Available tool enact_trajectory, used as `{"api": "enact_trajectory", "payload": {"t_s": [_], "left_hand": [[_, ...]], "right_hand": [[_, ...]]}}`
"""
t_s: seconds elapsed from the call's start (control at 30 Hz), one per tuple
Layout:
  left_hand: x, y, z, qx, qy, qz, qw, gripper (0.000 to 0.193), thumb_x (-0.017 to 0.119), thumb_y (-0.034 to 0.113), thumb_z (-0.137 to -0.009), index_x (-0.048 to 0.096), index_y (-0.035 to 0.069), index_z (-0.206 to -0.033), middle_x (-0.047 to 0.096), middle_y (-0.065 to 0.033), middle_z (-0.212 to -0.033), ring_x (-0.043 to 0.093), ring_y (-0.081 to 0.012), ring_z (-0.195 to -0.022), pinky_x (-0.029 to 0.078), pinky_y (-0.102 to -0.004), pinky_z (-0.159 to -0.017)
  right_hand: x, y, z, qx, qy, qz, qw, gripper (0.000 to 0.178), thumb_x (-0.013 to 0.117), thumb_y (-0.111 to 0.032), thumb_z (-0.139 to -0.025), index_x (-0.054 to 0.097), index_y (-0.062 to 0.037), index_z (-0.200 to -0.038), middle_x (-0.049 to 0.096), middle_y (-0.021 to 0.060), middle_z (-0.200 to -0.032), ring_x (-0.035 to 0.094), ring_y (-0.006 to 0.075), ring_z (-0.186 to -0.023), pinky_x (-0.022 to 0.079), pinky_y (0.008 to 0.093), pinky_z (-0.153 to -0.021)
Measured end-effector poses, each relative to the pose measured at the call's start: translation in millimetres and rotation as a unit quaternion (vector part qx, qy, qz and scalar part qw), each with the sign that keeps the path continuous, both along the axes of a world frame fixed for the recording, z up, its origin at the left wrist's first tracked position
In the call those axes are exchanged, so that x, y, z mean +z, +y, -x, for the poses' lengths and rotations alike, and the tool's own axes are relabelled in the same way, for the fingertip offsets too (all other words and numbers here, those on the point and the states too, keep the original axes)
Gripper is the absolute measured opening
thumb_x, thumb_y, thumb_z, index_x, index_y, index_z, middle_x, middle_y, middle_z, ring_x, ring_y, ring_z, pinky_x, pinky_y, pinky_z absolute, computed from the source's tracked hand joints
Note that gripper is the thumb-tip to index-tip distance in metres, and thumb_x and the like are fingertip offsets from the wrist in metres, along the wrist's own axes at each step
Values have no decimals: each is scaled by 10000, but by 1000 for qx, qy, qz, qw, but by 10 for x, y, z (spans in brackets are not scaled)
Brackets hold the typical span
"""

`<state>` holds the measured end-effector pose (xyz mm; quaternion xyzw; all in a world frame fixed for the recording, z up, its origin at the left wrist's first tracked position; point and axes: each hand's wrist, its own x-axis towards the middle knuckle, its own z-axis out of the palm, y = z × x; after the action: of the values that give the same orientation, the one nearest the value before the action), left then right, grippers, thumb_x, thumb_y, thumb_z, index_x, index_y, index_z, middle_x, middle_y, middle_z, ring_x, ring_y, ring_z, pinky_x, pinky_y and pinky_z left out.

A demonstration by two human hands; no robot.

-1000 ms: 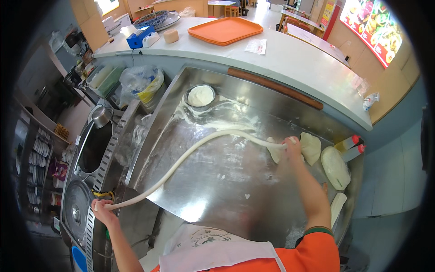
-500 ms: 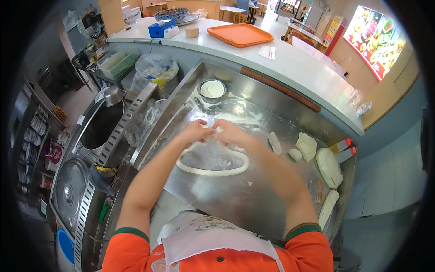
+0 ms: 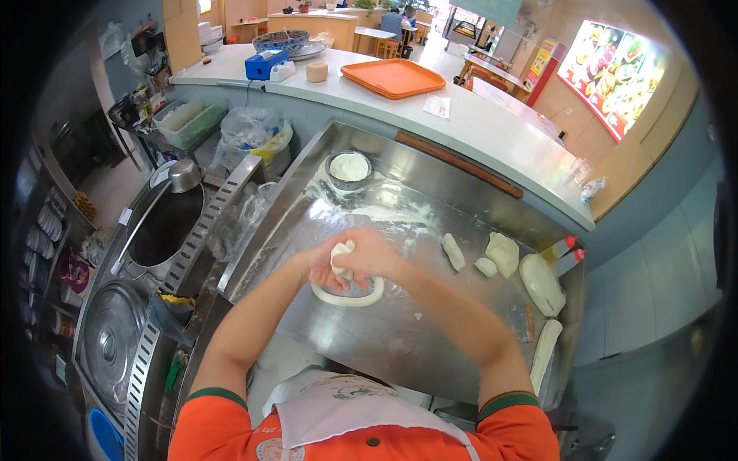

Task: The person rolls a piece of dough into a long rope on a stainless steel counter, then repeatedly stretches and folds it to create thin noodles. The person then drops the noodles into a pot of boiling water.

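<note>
Above the middle of the steel worktop [image 3: 430,346], my left hand [image 3: 320,266] and my right hand [image 3: 367,252] are brought together around white dough [image 3: 342,257]. Both are closed on it, the left from beneath and the side, the right over its top. A loop of the same dough rope [image 3: 350,300] hangs below the fingers, close to or on the metal; I cannot tell which. Part of the loop is hidden behind my hands. To the right lie a short dough strip [image 3: 453,253], a small dough piece [image 3: 486,267] and a flat dough piece [image 3: 503,255].
A bowl of flour [image 3: 350,167] stands at the far left of the worktop, with loose flour nearby. Along the right side are a large dough lump [image 3: 540,284], a long dough roll [image 3: 546,355] and red-capped bottles [image 3: 567,261]. A deep pot [image 3: 165,230] stands left.
My hands have closed in on each other, gathering dough between them. The dough loop has become much smaller and narrower. The whole view has shifted slightly.
</note>
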<state>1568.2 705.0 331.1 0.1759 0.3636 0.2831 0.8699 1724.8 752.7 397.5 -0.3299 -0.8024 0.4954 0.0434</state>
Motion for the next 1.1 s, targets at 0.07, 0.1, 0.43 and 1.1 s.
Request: {"api": "enact_trajectory", "payload": {"t_s": [0.07, 0.1, 0.43, 1.1], "left_hand": [[-369, 3, -27, 49, -20, 13, 999, 630, 354, 644, -938, 615, 83, -1052, 672, -196, -776, 626, -235, -481, 511, -307, -379], [-502, -11, 1, 55, -61, 9, 997, 626, 363, 637, -939, 632, 75, -1002, 670, -199, -769, 618, -232, -472, 506, -309, -374], [2185, -639, 1307, 253, 412, -445, 754, 227, 590, 289, -895, 610, 67, -936, 618, -48, -791, 570, -158, -625, 459, -274, -491], [-991, -775, 2513, 573, -366, -49, 732, 119, 581, 182, -897, 598, 75, -946, 589, -25, -842, 585, -112, -617, 490, -240, -455]], "right_hand": [[-270, -129, -114, -35, 61, 24, 997, 322, 661, -154, -755, 655, -28, -1051, 675, 120, -771, 671, 170, -699, 533, 309, -665], [-438, -184, -198, -84, 151, 46, 984, 353, 667, -150, -745, 644, -34, -1078, 673, 108, -753, 657, 157, -668, 523, 298, -641], [-1811, -340, -251, 31, -183, -265, 946, 566, 562, -234, -831, 459, -141, -1380, 686, 202, -827, 661, 403, -774, 536, 497, -718], [71, 1791, -5282, -263, -499, -457, 688, 278, 592, -150, -859, 686, -143, -1120, 404, 118, -1455, 408, 365, -1288, 482, 475, -978]]}}
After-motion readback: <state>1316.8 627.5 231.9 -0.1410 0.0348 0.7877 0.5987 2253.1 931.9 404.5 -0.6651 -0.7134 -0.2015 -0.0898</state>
